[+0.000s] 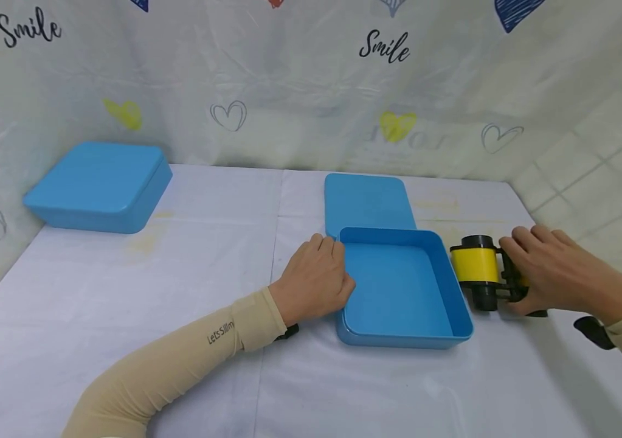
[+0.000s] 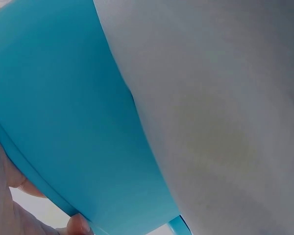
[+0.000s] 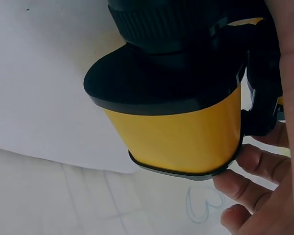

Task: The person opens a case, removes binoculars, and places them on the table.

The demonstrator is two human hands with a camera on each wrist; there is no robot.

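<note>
An open blue box stands with its bare inside showing, its lid folded back behind it. My left hand grips the box's left wall, thumb toward the near end. In the left wrist view, the fingers and thumb pinch the edge of the blue side. To the right of the box, my right hand holds yellow and black binoculars by their right barrel. The right wrist view has the fingers behind the yellow barrel; the palm is partly out of frame.
A second blue box, closed, lies at the back left of the table, which has a white cover. A printed cloth with hearts and words hangs behind and along the sides.
</note>
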